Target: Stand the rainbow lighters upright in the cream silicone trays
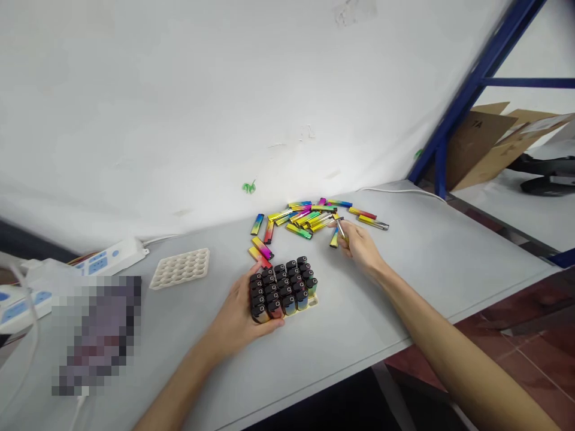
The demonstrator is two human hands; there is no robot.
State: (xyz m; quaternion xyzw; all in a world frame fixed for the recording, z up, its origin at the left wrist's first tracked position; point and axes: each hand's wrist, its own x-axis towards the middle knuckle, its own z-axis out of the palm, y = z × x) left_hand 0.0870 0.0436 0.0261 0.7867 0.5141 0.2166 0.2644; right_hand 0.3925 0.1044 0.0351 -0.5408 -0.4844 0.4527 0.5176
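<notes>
My left hand (242,308) wraps around the left side of a cream holder (313,301) packed with upright lighters (283,287), their black tops facing up. One slot at the holder's near right corner has no lighter in it. My right hand (354,239) pinches a single lighter (341,229) just off the table, to the right of the holder. Behind both hands lies a loose pile of shiny, multicoloured lighters (309,218). Two of them, a yellow-pink lighter (262,247) among them, lie close to my left fingertips.
A second cream holder (180,269) with bare slots lies to the left. White power strips (110,254) and a pixelated object (101,335) with a cable occupy the left end. A white wall stands behind; a blue metal frame (442,149) and cardboard boxes (485,143) are at the right.
</notes>
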